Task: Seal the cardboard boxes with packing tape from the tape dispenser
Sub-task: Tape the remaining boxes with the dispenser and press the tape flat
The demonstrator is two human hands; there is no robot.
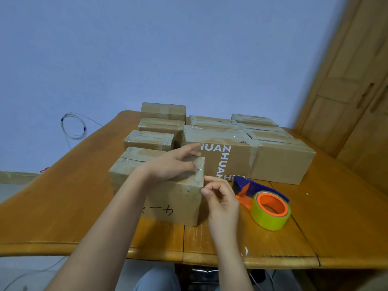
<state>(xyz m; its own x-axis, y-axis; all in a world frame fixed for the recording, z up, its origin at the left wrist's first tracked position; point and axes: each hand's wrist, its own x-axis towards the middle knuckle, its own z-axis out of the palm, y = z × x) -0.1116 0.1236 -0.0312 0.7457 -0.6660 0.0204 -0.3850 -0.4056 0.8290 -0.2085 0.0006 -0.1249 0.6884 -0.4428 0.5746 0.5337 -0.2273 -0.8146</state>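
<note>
So the nearest cardboard box (159, 185) is sitting at the front of the wooden table (63, 206), and the left hand (172, 166) is lying on its top with fingers mostly straight, pressing near the right corner. The right hand (220, 198) is hovering just beside that same corner, fingers curled with the tips together; can't tell if it's pinching any tape. The tape dispenser (266, 204) is lying on the table just right of it, untouched. More boxes (281, 160) are sitting behind.
</note>
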